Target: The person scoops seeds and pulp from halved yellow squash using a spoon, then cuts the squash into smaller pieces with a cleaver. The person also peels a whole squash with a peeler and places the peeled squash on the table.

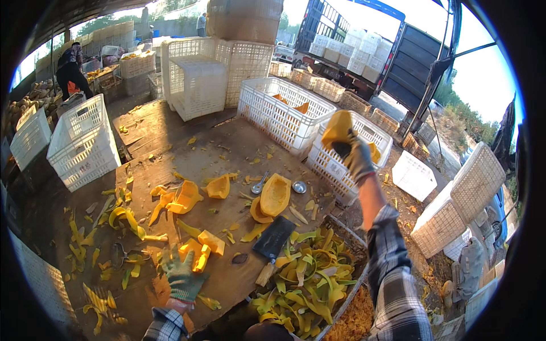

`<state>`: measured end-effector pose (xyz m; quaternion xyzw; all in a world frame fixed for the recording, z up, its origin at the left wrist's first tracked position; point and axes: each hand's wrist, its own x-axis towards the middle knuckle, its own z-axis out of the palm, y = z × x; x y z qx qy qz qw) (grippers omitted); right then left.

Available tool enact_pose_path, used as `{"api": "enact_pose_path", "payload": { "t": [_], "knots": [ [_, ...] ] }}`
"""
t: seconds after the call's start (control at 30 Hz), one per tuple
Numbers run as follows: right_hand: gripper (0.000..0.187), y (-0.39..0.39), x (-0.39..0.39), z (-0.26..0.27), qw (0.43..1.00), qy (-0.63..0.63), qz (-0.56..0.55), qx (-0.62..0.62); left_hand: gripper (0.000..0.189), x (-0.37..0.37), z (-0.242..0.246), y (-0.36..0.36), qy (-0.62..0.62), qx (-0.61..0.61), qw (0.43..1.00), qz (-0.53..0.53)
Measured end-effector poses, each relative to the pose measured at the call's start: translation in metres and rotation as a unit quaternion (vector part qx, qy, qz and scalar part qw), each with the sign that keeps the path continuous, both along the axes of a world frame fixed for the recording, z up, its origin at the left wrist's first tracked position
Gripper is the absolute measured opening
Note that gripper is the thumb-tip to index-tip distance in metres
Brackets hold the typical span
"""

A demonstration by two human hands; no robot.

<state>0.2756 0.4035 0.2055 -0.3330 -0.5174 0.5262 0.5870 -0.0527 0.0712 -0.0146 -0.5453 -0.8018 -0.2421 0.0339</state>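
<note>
My right hand [358,155], in a grey work glove, is raised over a white plastic crate [330,170] and grips a large peeled pumpkin piece [337,128]. On the wooden board [239,149], my left hand [183,273], in a green-grey glove, rests with fingers spread beside cut pumpkin chunks [212,242]. A cleaver [274,236] with a wooden handle lies right of them. Farther off are a hollowed pumpkin half [275,195], a metal spoon [259,184], a small round metal scoop [299,186] and more pumpkin pieces [185,198].
A bin [356,238] near my right arm holds green-yellow peelings [311,277]. Another white crate [281,115] contains pumpkin pieces, and one more [85,145] stands at left. Peel scraps litter the board. A person [72,70] bends at the far left; a loaded truck [354,47] stands behind.
</note>
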Motion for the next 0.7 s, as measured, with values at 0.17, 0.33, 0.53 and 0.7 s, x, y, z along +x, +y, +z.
{"api": "enact_pose_path", "payload": {
  "t": [0.17,0.33,0.53,0.7],
  "knots": [
    [0.037,-0.031,-0.048,-0.051,0.987,-0.137,0.079,-0.027,0.043,-0.018,-0.025,0.012,0.078,0.011,0.997,-0.005],
    [0.050,-0.185,-0.179,-0.165,0.850,-0.477,0.147,0.169,0.069,-0.021,-0.025,0.008,-0.060,0.008,0.994,0.086],
    [0.059,-0.226,-0.242,-0.155,0.818,-0.545,0.168,0.077,0.030,-0.050,-0.057,-0.005,-0.093,0.140,0.984,0.066],
    [0.046,-0.208,-0.235,-0.168,0.888,-0.323,0.269,-0.187,0.025,-0.037,-0.037,0.003,-0.262,0.137,0.950,0.102]
  ]
}}
